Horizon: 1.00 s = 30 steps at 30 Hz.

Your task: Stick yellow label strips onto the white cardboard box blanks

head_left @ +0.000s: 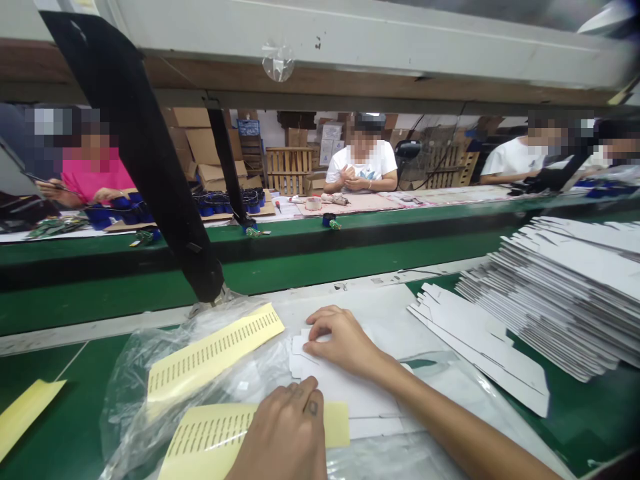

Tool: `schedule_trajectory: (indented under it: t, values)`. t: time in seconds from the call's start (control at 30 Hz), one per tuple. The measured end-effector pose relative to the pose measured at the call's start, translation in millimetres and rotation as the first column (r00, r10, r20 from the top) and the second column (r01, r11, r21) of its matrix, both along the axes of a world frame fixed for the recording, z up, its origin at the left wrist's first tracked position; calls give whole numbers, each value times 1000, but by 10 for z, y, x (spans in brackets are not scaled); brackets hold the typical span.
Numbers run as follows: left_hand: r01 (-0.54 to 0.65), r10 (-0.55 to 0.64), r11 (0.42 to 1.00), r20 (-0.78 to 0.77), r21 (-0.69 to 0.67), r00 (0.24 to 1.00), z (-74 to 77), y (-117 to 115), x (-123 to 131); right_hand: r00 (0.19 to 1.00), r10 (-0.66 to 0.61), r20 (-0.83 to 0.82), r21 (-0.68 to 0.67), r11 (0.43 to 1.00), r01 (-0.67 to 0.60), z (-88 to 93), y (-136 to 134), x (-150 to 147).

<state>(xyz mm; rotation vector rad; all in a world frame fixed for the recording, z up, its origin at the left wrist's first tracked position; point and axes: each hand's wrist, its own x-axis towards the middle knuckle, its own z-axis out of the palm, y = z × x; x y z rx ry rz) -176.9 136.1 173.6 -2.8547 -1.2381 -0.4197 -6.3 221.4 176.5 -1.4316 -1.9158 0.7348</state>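
Observation:
My right hand [340, 340] rests on a flat white carton blank [345, 390] in front of me, fingers curled and pressing on its upper edge. My left hand [287, 433] lies closed, knuckles up, on a yellow sheet of small labels [210, 433] at the near edge; what its fingertips pinch is hidden. A second yellow label sheet [215, 353] lies on crumpled clear plastic [130, 393] to the left.
A tall stack of flat white carton blanks [565, 293] fills the right side, with one loose blank [480, 340] beside it. A black slanted post [150, 160] rises at left. Beyond the green conveyor [350, 260], several people sit working at the far table. A yellow strip [25, 413] lies far left.

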Motion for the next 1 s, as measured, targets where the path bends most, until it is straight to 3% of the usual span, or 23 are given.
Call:
schedule_trajectory:
  t: [0.43, 0.63, 0.9, 1.0]
  values:
    - [69, -71, 992, 14, 110, 997, -59, 37, -12, 995, -74, -60, 13, 997, 75, -20, 51, 78]
    - [85, -94, 985, 53, 151, 994, -77, 61, -21, 978, 13, 209, 36, 999, -21, 126, -121, 244]
    - [108, -185, 931, 196, 347, 963, -12, 105, -50, 994, -100, 51, 120, 988, 93, 261, -173, 321]
    - [69, -187, 921, 280, 384, 941, 69, 99, -40, 977, -209, -33, 261, 942, 210, 411, -149, 580]
